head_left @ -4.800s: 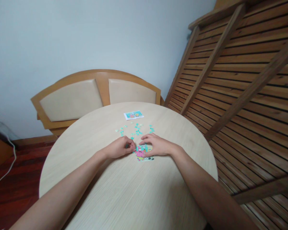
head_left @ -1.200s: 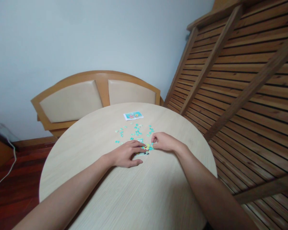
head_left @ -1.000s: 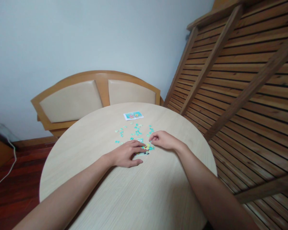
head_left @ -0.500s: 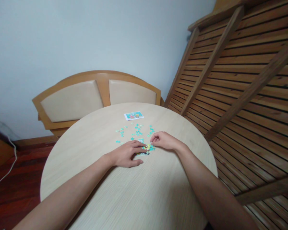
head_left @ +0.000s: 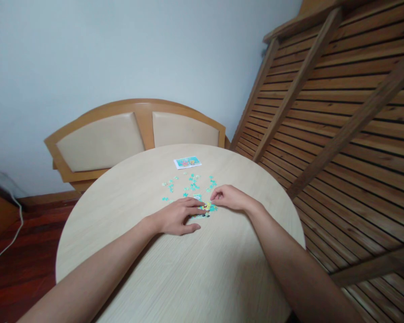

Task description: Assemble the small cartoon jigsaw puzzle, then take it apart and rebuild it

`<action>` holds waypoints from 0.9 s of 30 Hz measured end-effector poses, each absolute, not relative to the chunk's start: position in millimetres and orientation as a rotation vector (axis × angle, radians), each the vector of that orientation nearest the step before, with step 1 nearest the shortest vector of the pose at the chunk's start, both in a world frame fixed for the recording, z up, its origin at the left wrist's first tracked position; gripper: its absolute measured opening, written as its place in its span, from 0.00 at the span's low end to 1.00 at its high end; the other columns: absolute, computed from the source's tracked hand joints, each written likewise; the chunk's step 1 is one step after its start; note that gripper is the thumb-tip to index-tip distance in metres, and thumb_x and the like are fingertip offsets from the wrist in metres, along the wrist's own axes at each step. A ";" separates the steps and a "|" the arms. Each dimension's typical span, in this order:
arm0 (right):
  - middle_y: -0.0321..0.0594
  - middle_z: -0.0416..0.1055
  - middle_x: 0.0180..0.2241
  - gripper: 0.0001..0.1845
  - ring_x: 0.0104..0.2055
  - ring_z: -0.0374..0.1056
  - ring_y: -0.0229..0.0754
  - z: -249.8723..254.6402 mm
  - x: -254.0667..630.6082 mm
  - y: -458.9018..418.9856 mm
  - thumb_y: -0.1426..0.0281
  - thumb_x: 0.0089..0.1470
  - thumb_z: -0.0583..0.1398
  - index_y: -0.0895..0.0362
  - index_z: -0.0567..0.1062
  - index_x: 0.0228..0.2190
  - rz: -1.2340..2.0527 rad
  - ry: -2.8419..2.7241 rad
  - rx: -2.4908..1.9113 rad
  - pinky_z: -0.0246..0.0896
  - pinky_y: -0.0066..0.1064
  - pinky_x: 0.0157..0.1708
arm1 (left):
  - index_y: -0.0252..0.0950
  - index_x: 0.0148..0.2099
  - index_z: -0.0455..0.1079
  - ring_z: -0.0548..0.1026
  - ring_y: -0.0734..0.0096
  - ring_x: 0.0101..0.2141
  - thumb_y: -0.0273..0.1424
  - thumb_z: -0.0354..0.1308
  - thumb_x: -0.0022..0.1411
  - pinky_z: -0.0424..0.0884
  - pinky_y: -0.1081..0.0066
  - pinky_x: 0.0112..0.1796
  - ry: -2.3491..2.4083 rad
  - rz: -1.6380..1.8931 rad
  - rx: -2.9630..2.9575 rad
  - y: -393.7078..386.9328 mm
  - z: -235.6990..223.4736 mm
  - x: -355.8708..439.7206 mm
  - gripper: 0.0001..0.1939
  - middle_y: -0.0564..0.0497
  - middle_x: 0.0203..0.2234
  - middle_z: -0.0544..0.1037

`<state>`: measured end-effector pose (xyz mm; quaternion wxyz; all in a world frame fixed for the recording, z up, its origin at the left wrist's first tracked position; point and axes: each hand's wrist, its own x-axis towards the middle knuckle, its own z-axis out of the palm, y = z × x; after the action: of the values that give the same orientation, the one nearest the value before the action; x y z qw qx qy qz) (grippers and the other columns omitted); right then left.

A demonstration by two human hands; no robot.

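Note:
A small partly joined jigsaw (head_left: 207, 208) in teal, yellow and pink lies on a round pale wooden table (head_left: 175, 269). My left hand (head_left: 175, 216) rests flat on its left part, fingers stretched out over it. My right hand (head_left: 229, 197) sits at the jigsaw's upper right edge with fingers curled and thumb and forefinger pinched together; what they pinch is too small to make out. Several loose teal pieces (head_left: 191, 181) are scattered just beyond both hands. A small picture card (head_left: 187, 162) lies farther back.
A wooden bench with two beige padded back panels (head_left: 134, 134) stands behind the table against a pale wall. A slatted wooden frame (head_left: 340, 121) leans at the right. Dark red floor and a white cable (head_left: 6, 242) show at the left.
Since 4.8 s ago my left hand has opened flat onto the jigsaw and my right hand has moved to its upper right edge and curled. Over the last second hardly anything has shifted.

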<state>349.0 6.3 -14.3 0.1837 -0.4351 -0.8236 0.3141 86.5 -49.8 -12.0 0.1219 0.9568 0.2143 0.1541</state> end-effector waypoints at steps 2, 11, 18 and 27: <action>0.38 0.77 0.28 0.10 0.32 0.69 0.39 -15.4 352.2 8.4 0.67 0.49 0.63 0.59 0.81 0.32 0.874 -2.327 -1.208 0.61 0.27 0.32 | 0.40 0.64 0.66 0.68 0.52 0.59 0.40 0.57 0.66 0.60 0.52 0.62 0.622 0.459 2.793 -49.5 -13.1 86.4 0.26 0.41 0.61 0.69; 0.41 0.76 0.35 0.17 0.35 0.70 0.40 -23.2 370.6 21.4 0.64 0.47 0.67 0.60 0.80 0.39 0.697 -2.217 -1.383 0.62 0.30 0.38 | 0.42 0.65 0.65 0.67 0.52 0.60 0.40 0.58 0.66 0.61 0.53 0.61 0.621 0.467 2.800 -47.2 -17.0 85.7 0.27 0.42 0.62 0.68; 0.43 0.76 0.38 0.18 0.39 0.70 0.43 -18.0 364.0 16.0 0.63 0.48 0.67 0.59 0.80 0.40 0.680 -2.276 -1.307 0.63 0.31 0.41 | 0.41 0.65 0.64 0.67 0.52 0.60 0.40 0.57 0.66 0.60 0.53 0.62 0.621 0.449 2.806 -48.6 -14.1 87.0 0.27 0.42 0.62 0.68; 0.47 0.74 0.44 0.20 0.46 0.69 0.46 -24.8 356.2 16.6 0.60 0.54 0.65 0.57 0.80 0.45 0.458 -2.317 -1.239 0.62 0.36 0.49 | 0.41 0.65 0.65 0.67 0.51 0.61 0.41 0.58 0.66 0.62 0.53 0.61 0.638 0.454 2.810 -48.7 -17.1 87.0 0.27 0.42 0.63 0.67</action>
<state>356.2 16.6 -24.8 0.2348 -0.4515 -0.8444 0.1671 87.0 -48.7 -17.1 0.1122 0.9572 0.2174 0.1545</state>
